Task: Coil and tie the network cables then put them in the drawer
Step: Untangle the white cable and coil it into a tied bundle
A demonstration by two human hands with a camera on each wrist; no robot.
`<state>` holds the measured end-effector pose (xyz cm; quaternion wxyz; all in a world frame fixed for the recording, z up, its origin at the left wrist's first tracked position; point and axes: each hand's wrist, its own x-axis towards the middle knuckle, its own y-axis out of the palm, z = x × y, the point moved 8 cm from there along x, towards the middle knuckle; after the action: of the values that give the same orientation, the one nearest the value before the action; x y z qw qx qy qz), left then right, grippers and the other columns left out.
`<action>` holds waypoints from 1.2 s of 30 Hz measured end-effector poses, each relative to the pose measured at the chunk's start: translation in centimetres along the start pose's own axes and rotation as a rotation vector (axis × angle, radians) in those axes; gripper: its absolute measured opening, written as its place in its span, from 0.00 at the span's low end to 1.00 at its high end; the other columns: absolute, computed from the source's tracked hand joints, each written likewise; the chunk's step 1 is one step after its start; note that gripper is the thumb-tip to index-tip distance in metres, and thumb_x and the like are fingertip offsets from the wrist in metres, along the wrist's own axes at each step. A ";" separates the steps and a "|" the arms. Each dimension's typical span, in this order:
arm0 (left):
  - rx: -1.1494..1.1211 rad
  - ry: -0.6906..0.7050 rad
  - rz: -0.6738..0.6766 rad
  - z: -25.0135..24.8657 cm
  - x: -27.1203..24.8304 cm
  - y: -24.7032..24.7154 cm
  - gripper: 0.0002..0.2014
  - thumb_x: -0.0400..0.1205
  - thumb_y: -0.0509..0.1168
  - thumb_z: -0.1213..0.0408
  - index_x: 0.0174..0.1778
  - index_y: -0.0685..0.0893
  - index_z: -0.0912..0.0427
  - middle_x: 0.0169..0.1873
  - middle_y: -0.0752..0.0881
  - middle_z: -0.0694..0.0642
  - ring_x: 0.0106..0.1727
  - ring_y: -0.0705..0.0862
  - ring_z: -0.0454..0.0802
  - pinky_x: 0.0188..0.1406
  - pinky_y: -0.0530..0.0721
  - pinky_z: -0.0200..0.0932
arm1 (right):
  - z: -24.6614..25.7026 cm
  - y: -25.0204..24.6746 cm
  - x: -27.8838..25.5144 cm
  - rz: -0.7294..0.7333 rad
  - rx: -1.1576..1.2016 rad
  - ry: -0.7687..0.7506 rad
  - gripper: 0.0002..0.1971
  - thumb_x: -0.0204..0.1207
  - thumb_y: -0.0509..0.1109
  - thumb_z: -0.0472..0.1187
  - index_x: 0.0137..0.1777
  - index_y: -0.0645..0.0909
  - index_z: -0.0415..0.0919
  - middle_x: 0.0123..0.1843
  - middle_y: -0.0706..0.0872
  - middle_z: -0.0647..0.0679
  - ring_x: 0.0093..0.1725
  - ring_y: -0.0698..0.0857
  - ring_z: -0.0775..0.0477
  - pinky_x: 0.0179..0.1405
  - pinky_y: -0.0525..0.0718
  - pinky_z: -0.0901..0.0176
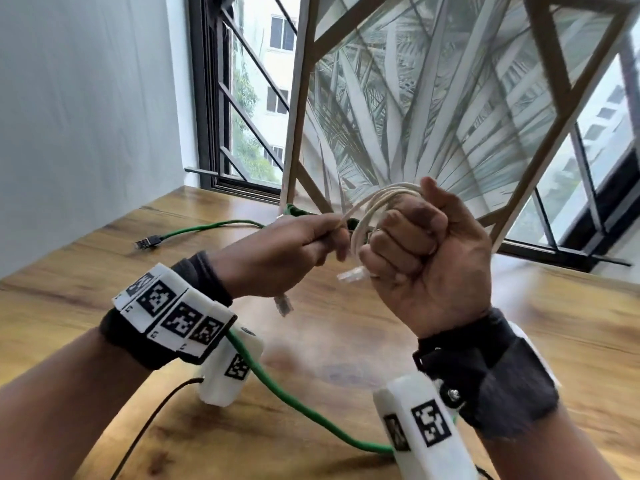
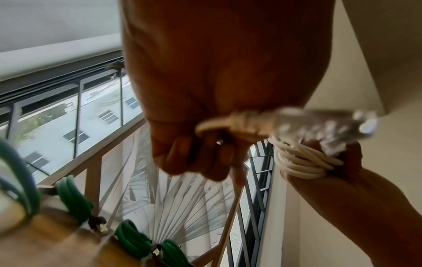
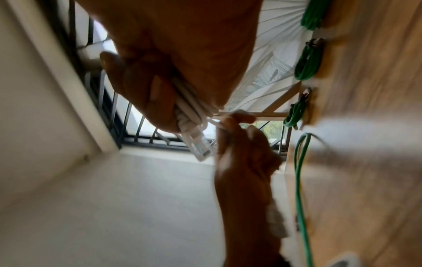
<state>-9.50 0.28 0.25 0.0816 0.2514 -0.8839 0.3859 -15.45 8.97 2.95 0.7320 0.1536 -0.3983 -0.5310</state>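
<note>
A coiled white network cable (image 1: 375,202) is held in the air above the wooden table (image 1: 346,355). My right hand (image 1: 420,251) grips the coil in a fist, and a clear plug (image 1: 351,273) sticks out under its fingers. My left hand (image 1: 294,251) pinches the cable's loose end just left of the coil, with the other plug (image 1: 284,304) hanging below it. In the right wrist view the white strands (image 3: 191,106) lie inside the fist. A loose green cable (image 1: 294,403) runs across the table under both wrists, its black plug (image 1: 147,241) at the far left.
Several coiled green cables (image 2: 75,200) lie at the table's back edge against a framed palm-leaf panel (image 1: 415,98). Windows with dark frames stand behind it. A thin dark wire (image 1: 145,424) crosses the table's near left corner. A white wall rises on the left.
</note>
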 end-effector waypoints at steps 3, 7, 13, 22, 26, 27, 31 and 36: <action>0.003 -0.058 0.154 0.6 -0.4 1.4 0.12 0.95 0.57 0.63 0.50 0.83 0.47 0.33 0.78 0.37 0.34 0.73 0.35 0.37 0.74 0.31 | 1.2 -1.4 -0.1 -0.041 0.186 -0.060 0.29 0.93 0.43 0.54 0.33 0.73 0.45 0.24 0.62 0.54 0.22 0.59 0.52 0.25 0.61 0.60; -0.002 -0.084 0.348 0.6 -1.2 3.1 0.10 0.94 0.57 0.59 0.57 0.83 0.44 0.34 0.79 0.40 0.38 0.77 0.54 0.41 0.77 0.61 | 1.9 -2.0 -0.1 -0.112 0.247 -0.165 0.24 0.94 0.45 0.52 0.41 0.73 0.43 0.29 0.65 0.52 0.28 0.63 0.52 0.35 0.68 0.59; -0.095 -0.079 0.463 -0.7 -1.8 4.7 0.10 0.91 0.60 0.59 0.61 0.84 0.56 0.34 0.86 0.52 0.39 0.81 0.53 0.44 0.82 0.65 | 3.1 -2.8 0.1 -0.211 0.021 -0.274 0.19 0.94 0.49 0.50 0.46 0.73 0.42 0.35 0.68 0.51 0.34 0.72 0.50 0.43 0.76 0.55; 0.277 -0.091 0.339 -0.3 -1.0 2.5 0.12 0.92 0.63 0.55 0.54 0.93 0.49 0.33 0.93 0.44 0.27 0.84 0.35 0.30 0.80 0.32 | 2.0 -3.9 0.3 -0.366 -0.861 -0.245 0.16 0.89 0.58 0.48 0.44 0.74 0.36 0.34 0.72 0.47 0.36 0.74 0.46 0.40 0.76 0.57; 0.352 -0.026 0.231 -1.3 -1.1 1.5 0.13 0.87 0.66 0.50 0.44 0.94 0.47 0.30 0.91 0.42 0.29 0.87 0.34 0.34 0.87 0.38 | 1.4 -4.3 0.3 -0.358 -1.294 -0.218 0.21 0.89 0.59 0.53 0.37 0.76 0.42 0.34 0.79 0.48 0.38 0.80 0.42 0.44 0.81 0.44; 0.379 0.007 0.159 -1.7 -1.1 0.8 0.14 0.83 0.66 0.47 0.39 0.94 0.47 0.28 0.91 0.43 0.29 0.87 0.36 0.33 0.88 0.44 | 1.1 -4.2 0.3 -0.349 -1.374 -0.207 0.21 0.88 0.59 0.55 0.37 0.76 0.44 0.34 0.81 0.50 0.38 0.82 0.45 0.45 0.82 0.44; 0.363 0.079 -0.122 -3.0 -1.6 -1.5 0.14 0.70 0.67 0.46 0.29 0.90 0.50 0.23 0.87 0.47 0.25 0.86 0.47 0.28 0.86 0.52 | 0.8 -4.2 0.0 -0.358 -1.467 -0.173 0.24 0.87 0.58 0.60 0.42 0.79 0.41 0.38 0.82 0.54 0.40 0.82 0.52 0.47 0.80 0.51; 0.347 0.140 -0.243 -4.4 -2.1 -2.1 0.08 0.67 0.72 0.49 0.25 0.90 0.46 0.21 0.84 0.32 0.24 0.85 0.38 0.25 0.81 0.42 | 0.9 -4.7 -0.1 -0.327 -1.503 -0.124 0.31 0.88 0.55 0.63 0.41 0.76 0.34 0.34 0.76 0.54 0.36 0.74 0.52 0.41 0.74 0.49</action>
<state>-6.87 3.08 3.91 0.1440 0.3391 -0.7595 0.5360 -19.23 7.39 0.47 0.5281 -0.3582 0.0568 -0.7678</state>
